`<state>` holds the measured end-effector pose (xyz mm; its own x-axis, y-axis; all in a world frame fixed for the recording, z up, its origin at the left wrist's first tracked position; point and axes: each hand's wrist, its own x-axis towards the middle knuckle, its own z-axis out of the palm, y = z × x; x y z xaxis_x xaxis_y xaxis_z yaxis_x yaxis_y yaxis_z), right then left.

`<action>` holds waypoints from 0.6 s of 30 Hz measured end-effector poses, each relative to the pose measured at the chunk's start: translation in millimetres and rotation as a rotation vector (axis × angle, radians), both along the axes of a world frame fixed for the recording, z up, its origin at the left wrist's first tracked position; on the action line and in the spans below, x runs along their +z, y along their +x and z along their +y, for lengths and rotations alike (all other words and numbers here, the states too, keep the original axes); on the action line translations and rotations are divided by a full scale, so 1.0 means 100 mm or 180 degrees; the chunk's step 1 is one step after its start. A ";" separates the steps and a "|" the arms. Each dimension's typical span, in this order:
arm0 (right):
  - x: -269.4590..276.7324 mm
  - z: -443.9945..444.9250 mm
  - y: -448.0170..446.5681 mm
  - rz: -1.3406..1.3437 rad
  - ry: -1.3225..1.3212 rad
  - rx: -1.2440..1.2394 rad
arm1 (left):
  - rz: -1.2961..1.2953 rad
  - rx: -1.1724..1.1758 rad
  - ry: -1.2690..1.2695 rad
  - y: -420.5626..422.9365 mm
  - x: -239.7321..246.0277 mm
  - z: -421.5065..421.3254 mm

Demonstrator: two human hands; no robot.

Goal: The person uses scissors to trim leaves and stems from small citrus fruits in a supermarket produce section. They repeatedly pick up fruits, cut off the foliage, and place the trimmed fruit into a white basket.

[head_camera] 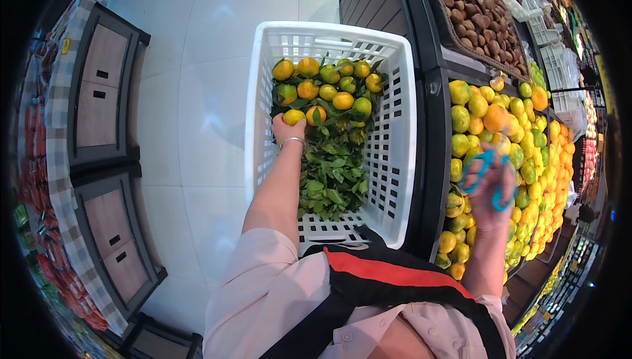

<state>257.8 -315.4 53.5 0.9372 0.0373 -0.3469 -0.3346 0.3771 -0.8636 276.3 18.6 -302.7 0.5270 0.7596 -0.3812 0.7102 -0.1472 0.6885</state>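
In the head view my left hand (285,131) is inside a white slatted plastic crate (406,161), its fingers around a yellow-green mandarin (294,117). More mandarins with leaves lie in the crate's far half, and a heap of loose green leaves (330,176) covers the near half. My right hand (489,188), blurred, is over the display of green and yellow mandarins (460,119) on the right. Its fingers are in the handles of blue-handled scissors (502,201); the blades are too blurred to make out.
A wicker basket of chestnuts (481,18) stands beyond the mandarin display, whose black edge (428,161) runs along the crate's right side. Orange fruit (555,171) lies farther right. Cabinets (101,80) under a checked cloth with packaged goods stand at the left, across the tiled floor.
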 end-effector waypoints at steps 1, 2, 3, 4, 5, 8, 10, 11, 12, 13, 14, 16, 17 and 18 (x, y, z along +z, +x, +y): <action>-0.08 0.15 -0.03 0.0308 -0.0298 0.0320 | -0.0293 0.0513 -0.0877 -0.05 -0.04 0.02; -0.15 0.27 -0.09 0.0668 -0.0370 0.0513 | -0.0589 0.1020 -0.1757 -0.11 -0.08 0.05; -0.23 0.39 -0.14 0.0753 -0.0460 0.0819 | -0.0806 0.1546 -0.2610 -0.17 -0.11 0.08; -0.29 0.49 -0.20 0.0829 -0.0332 0.0996 | -0.0804 0.1443 -0.2496 -0.23 -0.12 0.07; -0.37 0.58 -0.25 0.1012 -0.0178 0.1036 | -0.0835 0.0969 -0.1979 -0.29 -0.12 0.07; -0.44 0.68 -0.39 0.1087 0.0066 0.1210 | -0.0441 -0.0340 0.0031 -0.29 -0.05 0.02; -0.47 0.68 -0.46 0.1076 0.0041 0.1219 | 0.0006 -0.0823 0.0247 -0.16 0.04 0.06; -0.48 0.67 -0.50 0.1090 0.0009 0.1207 | 0.0212 -0.1084 0.0343 -0.07 0.08 0.07; -0.49 0.65 -0.53 0.1092 -0.0031 0.1187 | 0.0575 -0.1073 0.0155 0.02 0.12 0.10; -0.49 0.63 -0.57 0.1102 -0.0070 0.1151 | 0.0949 -0.0996 -0.0015 0.12 0.16 0.12; -0.50 0.60 -0.60 0.1117 -0.0115 0.1120 | 0.1093 -0.0671 -0.0219 0.18 0.19 0.13; -0.52 0.57 -0.65 0.1205 -0.0199 0.1019 | 0.1272 -0.0485 -0.0370 0.23 0.24 0.12; -0.54 0.56 -0.65 0.1191 -0.0243 0.1007 | 0.1318 -0.0556 -0.0333 0.25 0.25 0.10; -0.55 0.55 -0.67 0.1221 -0.0276 0.0974 | 0.1386 -0.0641 -0.0303 0.24 0.26 0.09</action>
